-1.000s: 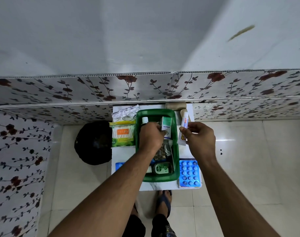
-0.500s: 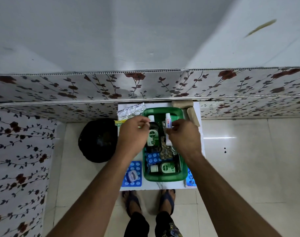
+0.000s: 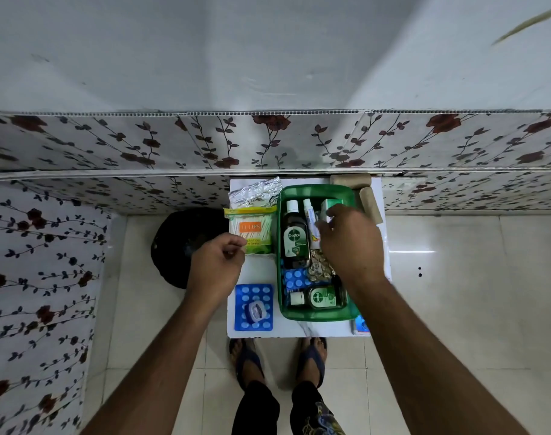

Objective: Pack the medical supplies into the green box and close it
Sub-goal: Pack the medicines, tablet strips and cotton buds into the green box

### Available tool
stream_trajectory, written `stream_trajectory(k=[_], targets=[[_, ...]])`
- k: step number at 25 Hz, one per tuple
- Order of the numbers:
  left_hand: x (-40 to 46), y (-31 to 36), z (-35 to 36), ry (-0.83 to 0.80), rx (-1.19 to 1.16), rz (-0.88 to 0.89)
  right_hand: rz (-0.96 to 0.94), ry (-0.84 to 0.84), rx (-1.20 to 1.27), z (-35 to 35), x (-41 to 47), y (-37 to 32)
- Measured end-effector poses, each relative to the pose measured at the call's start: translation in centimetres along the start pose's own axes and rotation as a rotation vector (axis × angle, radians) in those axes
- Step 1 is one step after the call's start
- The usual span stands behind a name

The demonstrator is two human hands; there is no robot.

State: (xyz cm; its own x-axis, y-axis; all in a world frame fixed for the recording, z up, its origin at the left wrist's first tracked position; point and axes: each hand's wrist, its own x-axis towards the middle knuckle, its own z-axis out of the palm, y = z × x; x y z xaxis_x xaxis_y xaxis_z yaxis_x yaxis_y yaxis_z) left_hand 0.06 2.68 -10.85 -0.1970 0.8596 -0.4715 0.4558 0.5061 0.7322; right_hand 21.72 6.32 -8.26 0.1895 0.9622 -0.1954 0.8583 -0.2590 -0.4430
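While right hand [image 3: 349,243] settles tube [image 3: 310,219] inside green box [image 3: 315,313], grip unclear, left hand [image 3: 216,266], loosely curled, empty, nears cotton-swab pack [image 3: 252,229]; grab next.

Small white table [image 3: 261,271] pushed against the wall. Lower wall clad in floral-print panels [image 3: 205,142], dark red flowers on leafy stems; plain grey-white wall [image 3: 205,51] above with a brownish smear [image 3: 525,25] top right. Round black object [image 3: 180,246] on the floor left of the table, can't tell what. Glossy pale floor tiles [image 3: 472,309]. Feet in blue flip-flops [image 3: 247,361], dark trousers [image 3: 255,409].
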Motion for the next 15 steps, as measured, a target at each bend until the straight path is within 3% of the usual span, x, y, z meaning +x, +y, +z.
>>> stream_trajectory(k=[4, 7, 10, 15], targets=[[-2.8, -1.6, 0.0, -0.11, 0.153, 0.027, 0.329, 0.174, 0.312, -4.2, -1.5, 4.8], [-4.9, -3.8, 1.1, -0.247, 0.409, 0.13, 0.491, -0.046, 0.238, -2.2, -0.8, 9.2], [-5.6, -5.2, 2.2, -0.294, 0.588, 0.188, 0.498, -0.177, 0.255, 0.2, 0.1, 10.4], [-5.4, -6.3, 3.2, -0.299, 0.707, 0.27, 0.486, -0.179, 0.28, 2.0, 0.8, 10.9]])
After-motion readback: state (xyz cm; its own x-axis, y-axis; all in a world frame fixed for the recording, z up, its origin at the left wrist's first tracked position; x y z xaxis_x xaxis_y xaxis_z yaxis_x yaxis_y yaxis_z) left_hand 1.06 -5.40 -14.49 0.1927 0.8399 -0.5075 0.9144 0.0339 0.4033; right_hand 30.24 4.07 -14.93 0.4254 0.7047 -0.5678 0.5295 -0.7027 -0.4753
